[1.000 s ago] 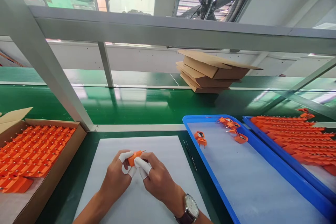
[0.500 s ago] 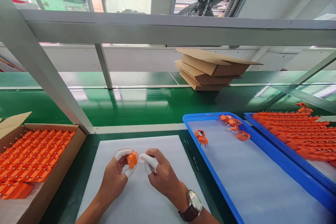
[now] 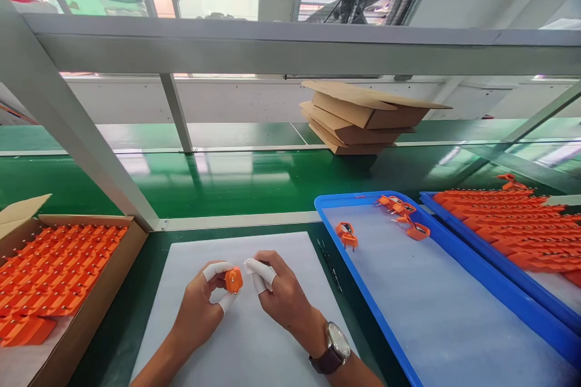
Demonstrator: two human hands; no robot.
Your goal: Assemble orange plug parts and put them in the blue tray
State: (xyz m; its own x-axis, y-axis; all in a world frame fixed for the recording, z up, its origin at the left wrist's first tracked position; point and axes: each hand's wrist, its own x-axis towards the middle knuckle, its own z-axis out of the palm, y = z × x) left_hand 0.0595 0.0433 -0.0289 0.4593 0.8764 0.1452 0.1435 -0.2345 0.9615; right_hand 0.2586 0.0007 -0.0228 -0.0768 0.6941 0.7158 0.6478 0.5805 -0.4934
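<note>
Between the white-covered thumb and finger of my left hand is a small orange plug, its face with metal pins turned partly toward me. My right hand, with a watch at the wrist, is just to the right of the plug and apart from it. Its covered fingertips pinch a small white piece, perhaps a cloth. Both hands are over a white sheet on the green table.
An open carton of orange plugs stands at left. On the right, a blue tray holds several plugs; another blue tray is full of them. A thin dark tool lies beside the sheet. Flat cardboard boxes are stacked behind.
The plug in my left hand has turned, and its pinned face shows differently. My right hand has shifted slightly up and right.
</note>
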